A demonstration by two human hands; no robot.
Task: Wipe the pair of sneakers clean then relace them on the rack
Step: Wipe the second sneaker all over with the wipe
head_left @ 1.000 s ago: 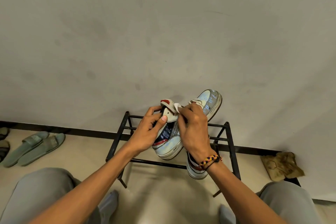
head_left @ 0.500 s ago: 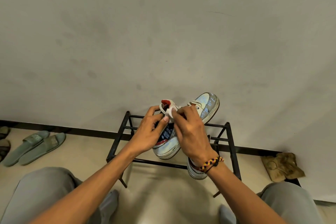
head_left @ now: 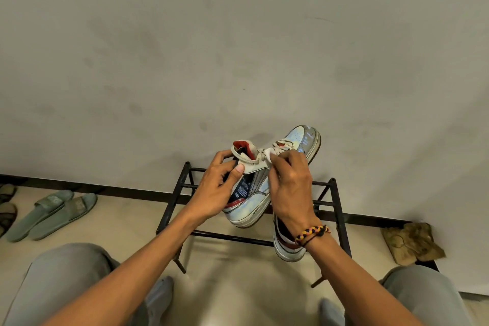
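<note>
I hold a white and pale-blue high-top sneaker (head_left: pixel 251 193) with red lining tilted above the black metal rack (head_left: pixel 340 209), toe pointing up toward the wall. My left hand (head_left: pixel 215 189) grips its collar and heel, thumb pressed on the side. My right hand (head_left: pixel 289 185) pinches a white lace (head_left: pixel 268 153) near the top eyelets. The second sneaker (head_left: pixel 284 247) lies on the rack's upper bars, partly hidden under my right wrist.
The wall stands right behind the rack. A pair of green slides (head_left: pixel 53 214) and brown sandals (head_left: pixel 6 209) lie on the floor at left. A crumpled brown cloth (head_left: pixel 412 243) lies at right. My knees in grey trousers frame the bottom corners.
My right fingers went left to the collar, then came back right and slightly up with the lace. My left hand kept its grip on the sneaker.
</note>
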